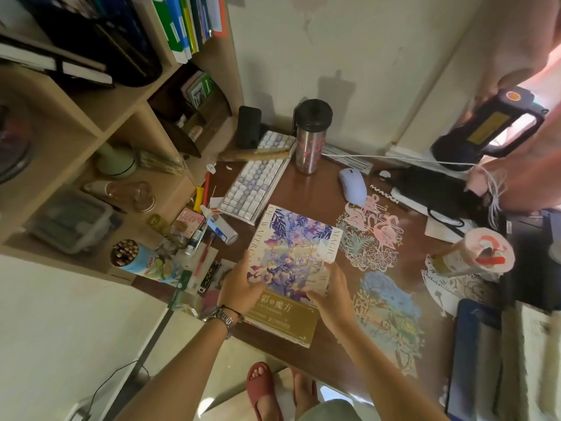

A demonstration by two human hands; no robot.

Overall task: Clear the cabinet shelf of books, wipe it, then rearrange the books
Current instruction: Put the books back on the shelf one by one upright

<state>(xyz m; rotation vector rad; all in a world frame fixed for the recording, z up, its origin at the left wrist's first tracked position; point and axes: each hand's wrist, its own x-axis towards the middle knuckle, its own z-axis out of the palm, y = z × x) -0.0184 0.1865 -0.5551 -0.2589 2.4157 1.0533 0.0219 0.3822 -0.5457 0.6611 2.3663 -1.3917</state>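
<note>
The left hand (239,284) has its fingers curled onto the left edge of the watercolour book (291,259), the thumb lying over the cover, so it grips that side. The right hand (332,291) takes the opposite edge, its fingers pinching the right margin of the cover near the lower corner. A wristwatch (221,317) and a thin dark band sit on the left wrist. Between the two hands the book lies face up on the brown desk (321,192), its gold lower band reaching past the near edge; whether it rests flat or is slightly lifted cannot be told.

Just beyond the book's far left corner a white keyboard (258,183) lies at a slant, with a steel tumbler (311,138) with a black lid standing near its far end and a pale mouse (352,185) to the right. Paper cut-outs of pink flamingos (375,227) and a blue-and-yellow flower scene (388,314) lie flat on the desk right of the book. Left of it are a glue tube (220,224), pens and a cup of pencils (130,256). The wooden cabinet (91,123) rises on the left; its upper shelf holds a row of upright books (185,22) in green, blue and white. A black lamp (488,129) stands far right
</note>
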